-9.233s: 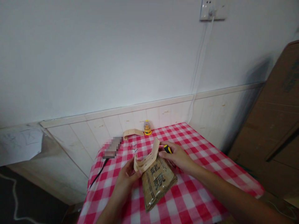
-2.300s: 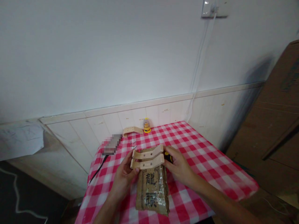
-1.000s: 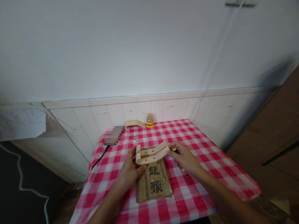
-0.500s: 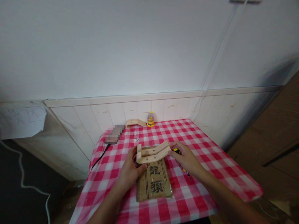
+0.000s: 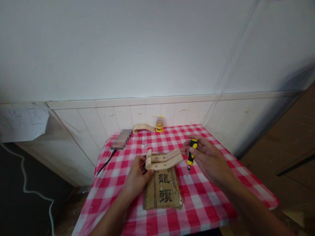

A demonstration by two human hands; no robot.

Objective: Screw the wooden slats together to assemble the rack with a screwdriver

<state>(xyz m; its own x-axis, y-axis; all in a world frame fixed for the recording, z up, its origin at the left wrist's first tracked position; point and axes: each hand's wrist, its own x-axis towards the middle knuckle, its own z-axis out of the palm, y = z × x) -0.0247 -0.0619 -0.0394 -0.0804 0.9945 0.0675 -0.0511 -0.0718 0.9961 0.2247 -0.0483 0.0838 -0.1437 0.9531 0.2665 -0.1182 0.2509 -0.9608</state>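
Note:
My left hand (image 5: 137, 177) grips the near-left end of a bent light-wood piece (image 5: 164, 161), made of two parallel strips with screws in their faces. The wood is over a brown board (image 5: 162, 196) with dark characters on it. To the right, my right hand (image 5: 209, 157) holds a yellow-and-black screwdriver (image 5: 192, 152) between thumb and fingers, its tip pointing down. The tip is in the air beside the wood, apart from it.
At the back stand another bent wood piece (image 5: 144, 127) and a clear bit case with a yellow base (image 5: 159, 124). A few screws (image 5: 144, 143) lie on the checked tablecloth (image 5: 204, 203). A blurred-out flat object (image 5: 121, 139) with a black strap rests at the left.
My right hand has let go of the wood's right end and moved right, turning the screwdriver tip-down. My left hand keeps its grip on the wood.

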